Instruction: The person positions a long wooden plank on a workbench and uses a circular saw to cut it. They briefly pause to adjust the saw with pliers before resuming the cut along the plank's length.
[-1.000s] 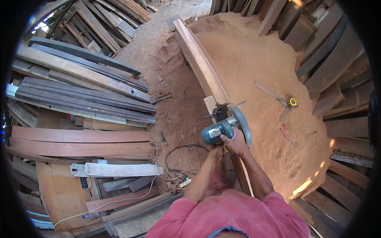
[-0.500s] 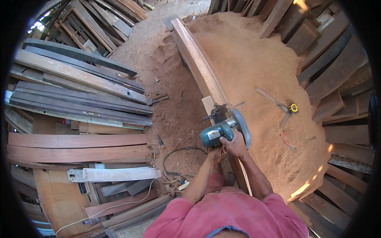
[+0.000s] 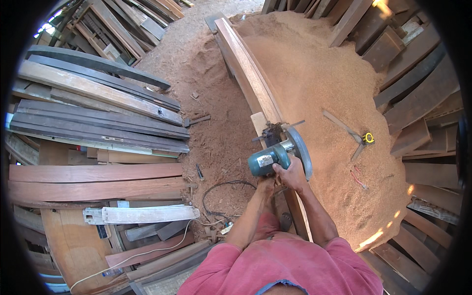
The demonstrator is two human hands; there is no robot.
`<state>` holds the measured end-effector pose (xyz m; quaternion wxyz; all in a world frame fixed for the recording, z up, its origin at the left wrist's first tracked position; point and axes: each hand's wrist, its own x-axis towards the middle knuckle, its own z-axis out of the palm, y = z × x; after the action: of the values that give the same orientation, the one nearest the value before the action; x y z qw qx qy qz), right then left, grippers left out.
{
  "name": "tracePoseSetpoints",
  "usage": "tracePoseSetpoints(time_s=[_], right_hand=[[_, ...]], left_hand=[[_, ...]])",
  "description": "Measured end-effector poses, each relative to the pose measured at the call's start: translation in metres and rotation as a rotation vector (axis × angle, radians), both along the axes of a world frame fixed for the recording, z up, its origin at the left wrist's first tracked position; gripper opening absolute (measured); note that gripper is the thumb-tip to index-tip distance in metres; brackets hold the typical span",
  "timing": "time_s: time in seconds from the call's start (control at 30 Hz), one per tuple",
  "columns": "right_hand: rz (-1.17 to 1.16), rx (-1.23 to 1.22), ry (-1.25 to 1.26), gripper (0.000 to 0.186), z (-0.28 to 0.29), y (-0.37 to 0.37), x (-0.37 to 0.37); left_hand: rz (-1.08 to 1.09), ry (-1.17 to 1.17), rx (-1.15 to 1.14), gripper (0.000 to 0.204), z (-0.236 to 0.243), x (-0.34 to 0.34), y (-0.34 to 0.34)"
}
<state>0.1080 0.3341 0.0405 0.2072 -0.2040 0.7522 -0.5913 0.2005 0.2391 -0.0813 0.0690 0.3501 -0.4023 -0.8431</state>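
A circular saw (image 3: 268, 161) with a green motor body and a round grey blade guard (image 3: 301, 152) rests on a long wooden beam (image 3: 246, 69). My right hand (image 3: 292, 174) is closed round the saw's handle, with the thumb lying toward the motor. Just below the motor, my left hand (image 3: 266, 183) is closed against the rear of the saw, its fingers largely hidden. A small pale wood block (image 3: 257, 123) lies along the beam's left side, ahead of the motor. The saw's blade is hidden by the guard.
Sawdust (image 3: 314, 88) is heaped right of the beam, with a yellow tape measure (image 3: 368, 138) and red-handled pliers (image 3: 359, 178) on it. A dark cable (image 3: 221, 184) loops on the ground at left. Stacked planks (image 3: 98, 123) line the left; more boards (image 3: 418, 98) line the right.
The saw and both hands sit slightly farther up in the view, and the whole scene has shifted a little. The grip of both hands looks the same.
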Motion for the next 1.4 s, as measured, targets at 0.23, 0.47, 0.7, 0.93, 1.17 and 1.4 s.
tracePoseSetpoints(time_s=[0.23, 0.47, 0.7, 0.93, 1.17, 1.4], right_hand=[[0.013, 0.038, -0.163, 0.032, 0.020, -0.013, -0.011], [0.007, -0.010, -0.150, 0.031, 0.021, -0.029, -0.023], [0.020, 0.029, -0.150, 0.030, 0.015, -0.039, -0.037], [0.001, 0.012, -0.110, 0.030, 0.017, -0.054, -0.046], [0.011, -0.003, -0.140, 0.033, 0.016, -0.064, -0.062], [0.045, 0.020, -0.118, 0.033, 0.022, -0.086, -0.067]], left_hand=[[0.061, 0.002, 0.044, 0.020, -0.001, -0.016, -0.009], [-0.002, -0.042, -0.012, 0.018, -0.006, -0.025, -0.027], [0.025, -0.051, -0.005, 0.018, -0.001, -0.040, -0.037], [0.038, -0.029, 0.001, 0.018, -0.007, -0.049, -0.052], [0.012, -0.021, -0.010, 0.015, -0.009, -0.062, -0.063], [-0.120, 0.015, 0.110, 0.052, -0.060, -0.054, -0.099]])
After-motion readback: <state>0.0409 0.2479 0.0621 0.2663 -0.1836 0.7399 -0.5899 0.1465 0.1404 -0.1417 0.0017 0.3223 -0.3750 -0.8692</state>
